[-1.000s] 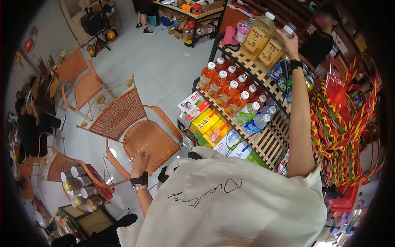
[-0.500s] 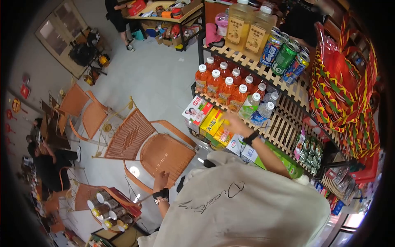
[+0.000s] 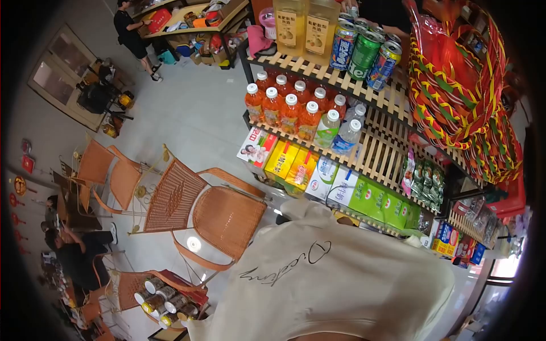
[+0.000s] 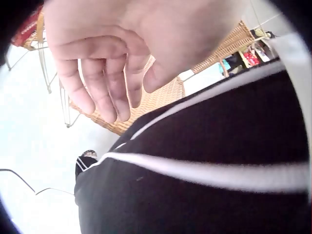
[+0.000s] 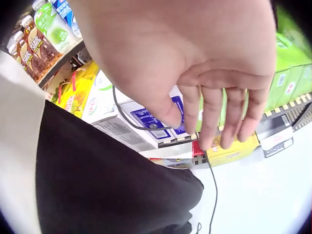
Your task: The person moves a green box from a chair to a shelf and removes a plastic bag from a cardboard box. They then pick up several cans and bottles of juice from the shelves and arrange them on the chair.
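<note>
Neither hand shows in the head view; both are hidden under my cream shirt (image 3: 335, 278). In the left wrist view my left hand (image 4: 109, 78) hangs beside black trousers with white stripes (image 4: 219, 151), fingers loosely curled, holding nothing. A wicker chair (image 4: 158, 97) is behind it. In the right wrist view my right hand (image 5: 214, 107) hangs relaxed and empty in front of the low shelf, near white and blue cartons (image 5: 141, 119) and green boxes (image 5: 287, 73).
A slatted wooden rack (image 3: 381, 153) holds orange drink bottles (image 3: 287, 111), tall yellow bottles (image 3: 301, 25), cans (image 3: 364, 51) and green boxes (image 3: 381, 204). Orange wicker chairs (image 3: 222, 216) stand on the left. A cable (image 5: 212, 195) hangs to the floor. People stand and sit farther off.
My right hand came down from the tall bottles on the top shelf, past the lower boxes, to my side. My left hand dropped out of the head view.
</note>
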